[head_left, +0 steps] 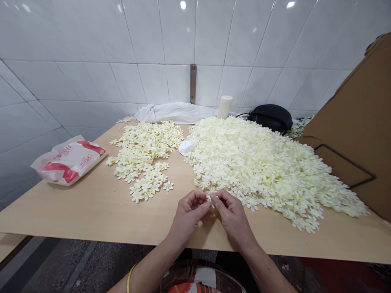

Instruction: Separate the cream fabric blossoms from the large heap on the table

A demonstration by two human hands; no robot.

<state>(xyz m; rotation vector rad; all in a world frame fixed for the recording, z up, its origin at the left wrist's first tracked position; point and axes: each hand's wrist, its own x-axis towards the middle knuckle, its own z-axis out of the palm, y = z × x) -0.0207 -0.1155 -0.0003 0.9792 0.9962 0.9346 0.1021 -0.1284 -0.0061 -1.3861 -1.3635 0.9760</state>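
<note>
My left hand (pixel 190 212) and my right hand (pixel 232 215) meet over the front of the wooden table (pixel 91 207). Both pinch one small cream fabric flower (pixel 213 199) between their fingertips. Just behind the hands lies a big heap of the same cream flowers (pixel 262 162), its near edge almost touching my right hand. A smaller, flatter spread of flowers (pixel 146 152) lies to the left of it, well beyond my left hand.
A white and red plastic bag (pixel 69 159) lies at the table's left edge. At the back are a white cloth (pixel 174 112), a white cylinder (pixel 224 106) and a black rounded object (pixel 270 117). A cardboard box (pixel 357 122) stands at the right. White tiled walls enclose the table.
</note>
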